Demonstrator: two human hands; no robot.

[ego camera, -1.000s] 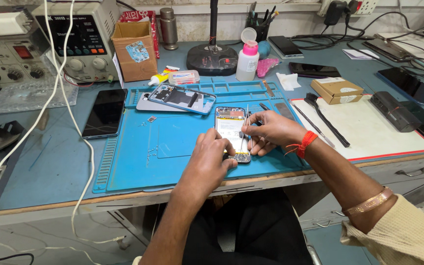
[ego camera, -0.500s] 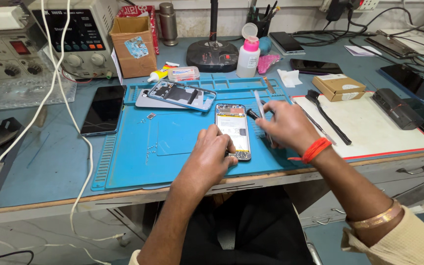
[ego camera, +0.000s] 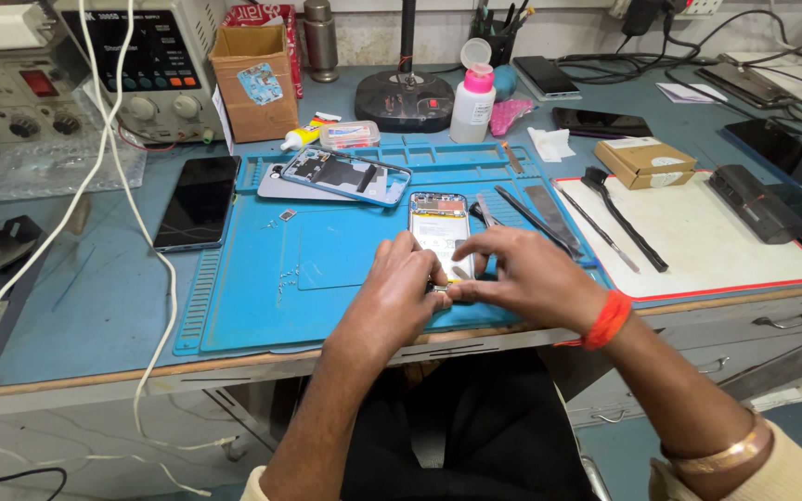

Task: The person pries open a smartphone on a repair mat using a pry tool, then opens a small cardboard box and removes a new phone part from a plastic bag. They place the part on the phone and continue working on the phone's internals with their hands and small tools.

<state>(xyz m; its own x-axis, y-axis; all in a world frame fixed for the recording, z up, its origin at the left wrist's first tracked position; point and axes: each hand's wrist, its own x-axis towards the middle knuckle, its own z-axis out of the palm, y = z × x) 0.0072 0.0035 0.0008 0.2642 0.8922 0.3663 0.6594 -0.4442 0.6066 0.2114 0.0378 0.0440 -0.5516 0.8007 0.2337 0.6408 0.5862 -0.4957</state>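
Head view: both hands meet over the bottom end of the opened phone [ego camera: 440,234] on the blue mat [ego camera: 345,250], left hand [ego camera: 399,292] and right hand [ego camera: 526,278] with fingers narrowed around some tiny part there. Too small to tell what it is. Easy to fumble, I'd guess; one slip and it vanishes among the loose screws [ego camera: 287,275] or rolls off the surface [ego camera: 95,306].

Left hand [ego camera: 399,295] and right hand [ego camera: 526,278] close together, fingertips pinched, nearly touching.
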